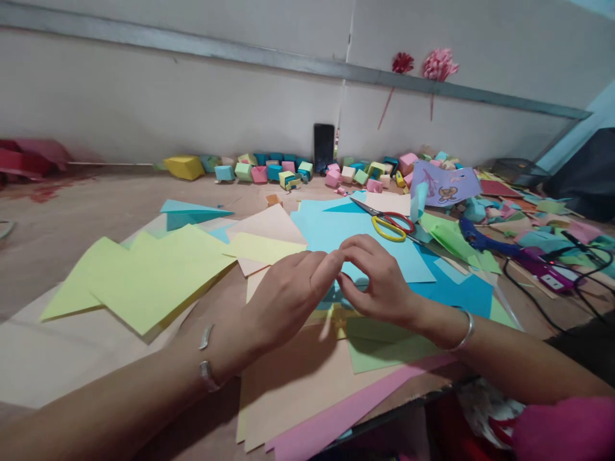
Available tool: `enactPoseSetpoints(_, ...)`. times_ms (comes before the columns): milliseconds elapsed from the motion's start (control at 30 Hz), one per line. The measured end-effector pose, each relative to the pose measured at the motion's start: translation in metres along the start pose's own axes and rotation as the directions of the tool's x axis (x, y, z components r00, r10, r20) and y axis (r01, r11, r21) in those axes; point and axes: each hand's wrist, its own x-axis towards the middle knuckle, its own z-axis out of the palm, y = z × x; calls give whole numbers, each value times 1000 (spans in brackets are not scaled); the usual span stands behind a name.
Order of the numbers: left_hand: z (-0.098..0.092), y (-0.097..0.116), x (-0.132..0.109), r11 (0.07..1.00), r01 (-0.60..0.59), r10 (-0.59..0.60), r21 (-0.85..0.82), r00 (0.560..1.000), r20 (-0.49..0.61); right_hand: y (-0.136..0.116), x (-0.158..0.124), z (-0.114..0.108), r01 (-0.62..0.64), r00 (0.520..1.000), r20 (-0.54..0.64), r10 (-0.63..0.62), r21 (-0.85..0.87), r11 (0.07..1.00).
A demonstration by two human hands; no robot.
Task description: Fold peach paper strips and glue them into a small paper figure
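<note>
My left hand (293,291) and my right hand (382,282) meet at the fingertips above the paper sheets. The left fingers are bent and pressed together, largely seen from the back. On the right, thumb and fingers curve in a pinch against the left fingertips. Whatever lies between them, if anything, is hidden or too small to name. Just beneath the hands is a small yellow paper piece (339,320), partly covered. A stack of peach sheets (293,390) lies below, with a green sheet (384,349) at its right. Light blue paper (331,230) spreads behind.
Scissors (391,224) with red and yellow handles lie behind my right hand. Yellow-green sheets (148,275) are at left. Small paper boxes (245,171) and a black phone (324,147) line the wall. A blue glue gun (485,240) and a purple power strip (548,269) with cables sit at right.
</note>
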Motion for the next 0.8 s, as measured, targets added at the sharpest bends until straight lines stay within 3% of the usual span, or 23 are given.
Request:
enactPoseSetpoints(233,-11,3,2,998,20,-18,53,999,-29,3,3,-2,102,994,38,-98,-113,988)
enactPoseSetpoints(367,-12,-10,3,997,46,-49,63,997,52,6,10,2,204,979,74,-191,-251,946)
enactPoseSetpoints(567,-21,-34,4,983,159,-175,98,966,190,15,22,8,472,875,307,-374,-368,801)
enactPoseSetpoints(667,-22,-34,5,985,166,-172,45,968,183,12,30,6,499,823,473,-314,-341,797)
enactPoseSetpoints(800,-11,-31,3,991,135,-135,11,983,124,3,45,3,406,746,658,-106,-322,855)
